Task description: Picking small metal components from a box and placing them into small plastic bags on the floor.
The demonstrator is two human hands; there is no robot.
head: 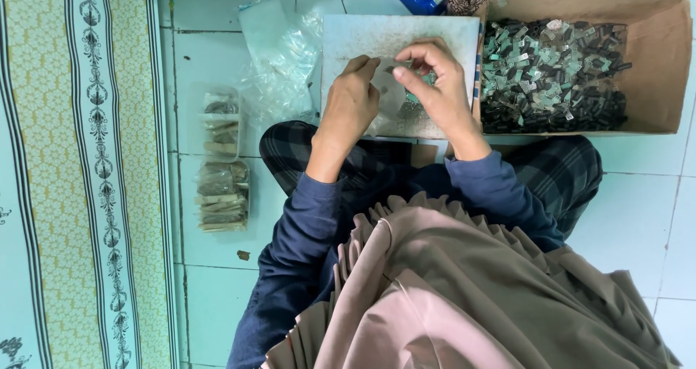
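Head view, looking down on a person seated cross-legged on a pale tiled floor [217, 57]; a patterned mat [80, 173] runs down the left side; at far right a cardboard box [670, 64] holds a heap of small dark and green-grey parts [551, 75]; between the box and the hands lies a grey board [406, 32], resting on the person's lap at its near edge; left of the board sits a crumple of clear plastic bags [279, 64], and nearer, on the tiles, two clear packs [223, 195] of what look like filled sleeves; the left hand [349, 104] and right hand [438, 86] meet over the board, fingertips facing each other; between them is a small dark piece [391, 69], lying just right of the left fingertips and just left of the right thumb, so both hands are about equally near; its long axis cannot be told, it is too small; the right fingers look pinched together on it, the left fingers curled and closing toward it, though whether they touch it I cannot tell; a few more green parts [420, 86] show under the right hand.
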